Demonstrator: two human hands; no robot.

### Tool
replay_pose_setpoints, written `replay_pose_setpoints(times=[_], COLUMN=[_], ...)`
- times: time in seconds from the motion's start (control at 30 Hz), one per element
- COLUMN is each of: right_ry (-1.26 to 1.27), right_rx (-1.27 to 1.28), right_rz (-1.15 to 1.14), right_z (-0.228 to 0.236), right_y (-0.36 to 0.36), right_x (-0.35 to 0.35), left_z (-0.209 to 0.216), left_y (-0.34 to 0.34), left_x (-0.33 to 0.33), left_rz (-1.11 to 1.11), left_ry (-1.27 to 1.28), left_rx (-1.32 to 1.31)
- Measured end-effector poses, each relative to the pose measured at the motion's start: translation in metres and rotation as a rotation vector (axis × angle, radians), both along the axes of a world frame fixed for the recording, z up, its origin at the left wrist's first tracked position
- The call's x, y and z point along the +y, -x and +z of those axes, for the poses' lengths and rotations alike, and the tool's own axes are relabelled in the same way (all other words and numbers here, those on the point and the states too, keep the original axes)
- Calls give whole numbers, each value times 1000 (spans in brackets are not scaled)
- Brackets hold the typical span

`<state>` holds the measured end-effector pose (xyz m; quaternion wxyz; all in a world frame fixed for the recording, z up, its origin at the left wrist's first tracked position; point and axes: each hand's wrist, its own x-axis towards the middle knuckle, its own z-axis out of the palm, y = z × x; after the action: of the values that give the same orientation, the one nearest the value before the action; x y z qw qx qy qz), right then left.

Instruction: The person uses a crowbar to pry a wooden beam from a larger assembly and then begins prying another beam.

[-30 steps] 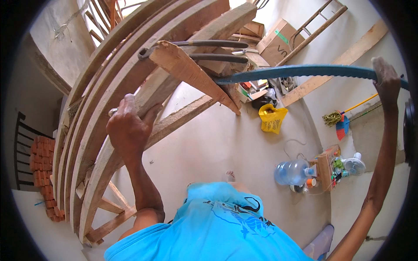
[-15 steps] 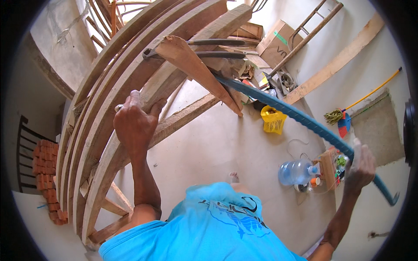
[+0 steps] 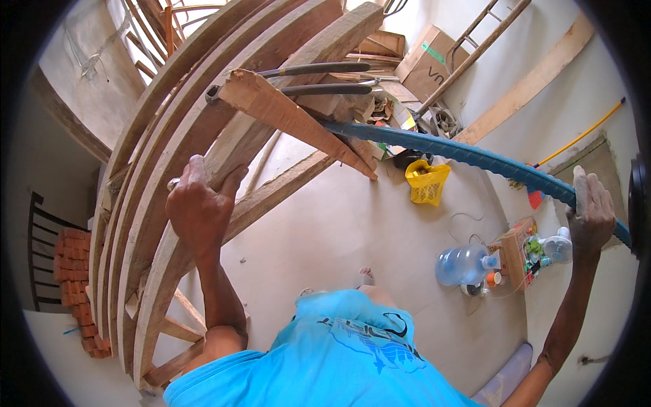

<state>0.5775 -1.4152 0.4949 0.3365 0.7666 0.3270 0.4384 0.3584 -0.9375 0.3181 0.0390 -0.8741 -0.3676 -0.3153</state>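
My left hand [image 3: 200, 210] is closed over the edge of a curved wooden beam [image 3: 157, 298], the nearest of several standing side by side. My right hand [image 3: 591, 214] is wrapped round the outer part of a blue ribbed crowbar [image 3: 441, 146] at the far right. The bar slopes up to the left, and its far end is hidden behind a wedge-shaped piece of wood [image 3: 291, 122]. That piece lies across the beams. Beside it, two dark handles [image 3: 325, 89] of a tool rest on the beams; what tool it is I cannot tell.
A yellow plastic basket [image 3: 427, 183] and a large water bottle [image 3: 462, 266] stand on the floor. Cardboard boxes [image 3: 434, 57], scraps and a wooden ladder [image 3: 475, 57] are at the back. Red bricks [image 3: 73, 264] are stacked at left. A broom handle [image 3: 583, 132] leans at right.
My right hand has moved up and to the right, swinging the crowbar's outer end upward so that it slopes less. My left hand stays on the beam.
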Motion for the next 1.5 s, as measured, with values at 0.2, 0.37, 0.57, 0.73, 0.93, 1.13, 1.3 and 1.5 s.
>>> replay_pose_setpoints(times=[0.2,0.37,0.57,0.73,0.93,1.13,1.3,1.5], right_ry=[81,213,100,42,78,45,3,-101], right_rx=[-9,-75,15,111,77,162,207,189], right_rz=[164,290,281,213,309,268,194,25], right_z=[23,46,26,6,9,16,-15,-55], right_y=[-46,-114,-157,-118,-126,-184,-139,-10], right_x=[-17,-43,-10,-33,-35,5,-30,-32], left_z=[-4,-5,-3,2,-1,3,-4,4], left_y=[1,-1,-6,-1,1,-1,-1,-2], left_x=[-2,-2,2,-4,-6,-1,0,-4], left_rz=[16,-7,4,35,17,24,35,29], left_ry=[-7,55,-11,53,14,40,12,20], left_rx=[-9,-4,-2,15,-13,-12,-29,31])
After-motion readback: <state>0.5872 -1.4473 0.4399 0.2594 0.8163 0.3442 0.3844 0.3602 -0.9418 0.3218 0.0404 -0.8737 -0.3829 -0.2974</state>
